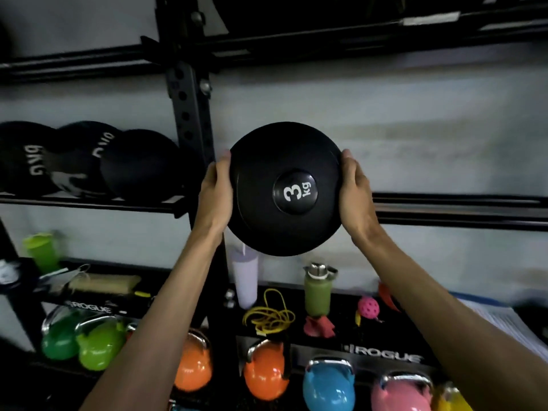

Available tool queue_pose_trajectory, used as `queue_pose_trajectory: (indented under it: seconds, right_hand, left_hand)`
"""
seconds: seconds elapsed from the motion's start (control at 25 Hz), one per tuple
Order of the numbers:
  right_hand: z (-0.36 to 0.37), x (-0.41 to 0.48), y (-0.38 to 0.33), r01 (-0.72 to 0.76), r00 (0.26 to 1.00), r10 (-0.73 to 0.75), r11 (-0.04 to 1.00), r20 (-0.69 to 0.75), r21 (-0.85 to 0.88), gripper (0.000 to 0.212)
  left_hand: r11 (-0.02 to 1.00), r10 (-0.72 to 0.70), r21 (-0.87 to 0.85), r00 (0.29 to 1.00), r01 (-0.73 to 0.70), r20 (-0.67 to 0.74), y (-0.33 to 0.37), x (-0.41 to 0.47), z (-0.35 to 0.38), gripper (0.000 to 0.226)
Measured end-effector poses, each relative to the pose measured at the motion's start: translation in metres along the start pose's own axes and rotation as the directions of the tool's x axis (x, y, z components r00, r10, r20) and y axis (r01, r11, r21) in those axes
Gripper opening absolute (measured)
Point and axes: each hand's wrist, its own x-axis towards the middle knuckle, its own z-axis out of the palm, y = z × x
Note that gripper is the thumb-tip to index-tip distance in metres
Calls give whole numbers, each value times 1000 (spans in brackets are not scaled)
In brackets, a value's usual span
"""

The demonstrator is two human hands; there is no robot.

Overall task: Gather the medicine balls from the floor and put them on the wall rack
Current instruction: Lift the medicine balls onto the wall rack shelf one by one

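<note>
A black medicine ball marked "3 kg" (275, 161) is held up in front of the wall rack. My left hand (215, 192) grips its left side and my right hand (355, 194) grips its right side. The ball hangs level with the rack's middle rails (456, 209), just right of the black upright post (189, 114). On the left section of the same shelf sit three black medicine balls (139, 164), side by side and touching.
Below, a lower shelf holds a green bottle (318, 289), a pale tumbler (244, 280), a yellow rope (268, 315) and a pink ball (368, 307). Coloured kettlebells (327, 384) line the bottom row. A rail (296, 46) runs overhead.
</note>
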Motion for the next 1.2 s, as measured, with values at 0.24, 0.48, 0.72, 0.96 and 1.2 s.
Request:
queue_pose_trajectory:
  seconds: [0.24, 0.48, 0.72, 0.96, 1.2]
  right_hand:
    - [87, 55, 22, 145, 989, -141, 986, -50, 77, 54]
    - [152, 108, 58, 161, 986, -156, 983, -56, 92, 57]
    - [180, 147, 85, 38, 999, -38, 999, 15, 17, 53]
    - [174, 168, 106, 1, 1000, -1, 993, 2, 121, 36]
    - [169, 161, 122, 34, 998, -27, 990, -57, 136, 38]
  left_hand:
    - [991, 85, -94, 994, -92, -73, -27, 79, -30, 59]
    - [991, 108, -71, 993, -112, -52, -73, 152, -44, 63]
    - [975, 219, 88, 957, -206, -192, -101, 192, -37, 40]
    - [819, 571, 140, 815, -557, -98, -108, 211, -17, 31]
    - [817, 534, 245, 845, -523, 25, -96, 239, 2, 29]
